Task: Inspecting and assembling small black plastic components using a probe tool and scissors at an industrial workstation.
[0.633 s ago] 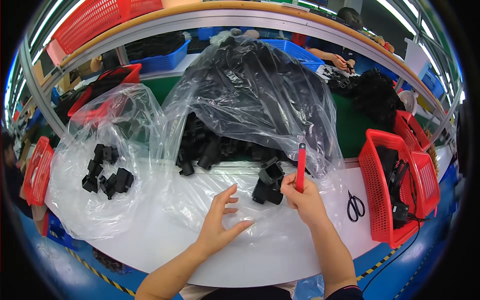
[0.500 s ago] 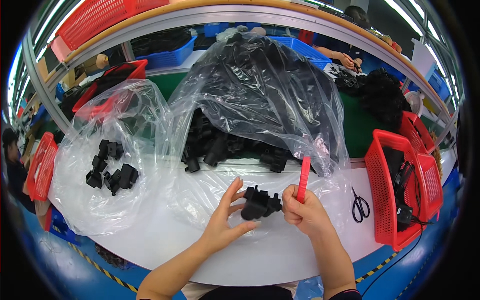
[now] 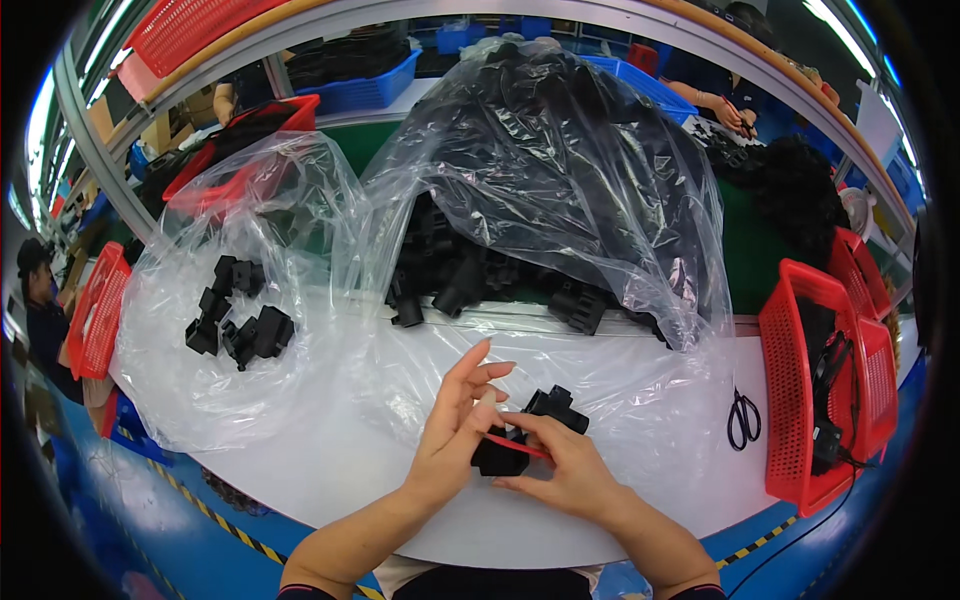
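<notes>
My left hand (image 3: pixel 455 430) is beside a black plastic part (image 3: pixel 500 460), its fingers raised and apart, its thumb close to the part's upper edge. My right hand (image 3: pixel 575 470) is closed over that part. Between its thumb and index finger runs a red flat strip-like tool (image 3: pixel 524 447), lying across the black part. Just above the right fingers shows another black piece (image 3: pixel 556 408); whether it joins the first is hidden by the hand.
A large clear bag (image 3: pixel 570 190) of black parts stands ahead, some spilling from its mouth. Several black parts lie on another clear bag (image 3: pixel 165 370) at left. Black scissors (image 3: pixel 744 420) and a red basket (image 3: pixel 785 400) are at right. A co-worker's hand (image 3: pixel 735 115) is at far right.
The red tool has swung from upright to lying across the black part. My hands have come together, the right moving left and down. The view has shifted slightly.
</notes>
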Demonstrator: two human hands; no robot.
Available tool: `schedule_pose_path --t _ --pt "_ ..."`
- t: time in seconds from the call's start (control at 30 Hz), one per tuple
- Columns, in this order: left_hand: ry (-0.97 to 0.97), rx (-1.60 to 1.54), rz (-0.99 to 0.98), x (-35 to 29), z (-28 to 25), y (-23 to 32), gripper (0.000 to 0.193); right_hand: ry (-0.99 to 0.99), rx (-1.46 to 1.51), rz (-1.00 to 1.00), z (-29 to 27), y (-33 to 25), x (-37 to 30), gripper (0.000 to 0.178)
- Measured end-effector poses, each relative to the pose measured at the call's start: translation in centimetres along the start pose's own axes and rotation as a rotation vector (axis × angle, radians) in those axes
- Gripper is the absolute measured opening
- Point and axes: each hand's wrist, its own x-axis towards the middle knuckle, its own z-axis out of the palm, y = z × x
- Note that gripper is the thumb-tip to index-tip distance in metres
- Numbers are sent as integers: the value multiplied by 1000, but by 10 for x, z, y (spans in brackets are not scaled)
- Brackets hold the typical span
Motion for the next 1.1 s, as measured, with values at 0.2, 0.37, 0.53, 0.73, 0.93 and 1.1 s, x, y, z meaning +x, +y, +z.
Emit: schedule_pose_path --t 0.2,0.37,0.53,0.73,0.93,1.1 --pt "21 92 342 1 -14 0 67 90 584 257 -7 14 -2 50" --pt "-111 412 316 1 -22 2 54 236 652 134 -22 11 -12 60" --pt "-123 517 334 0 -14 -1 42 251 574 103 -24 11 -13 55" --pt "-103 512 358 -4 -18 -8 33 230 541 100 -25 0 -11 55" --pt "-113 490 366 -4 -18 -8 27 208 536 112 -23 5 -13 53" --pt "-122 494 401 -4 -17 -8 25 217 693 134 -15 11 -14 53"
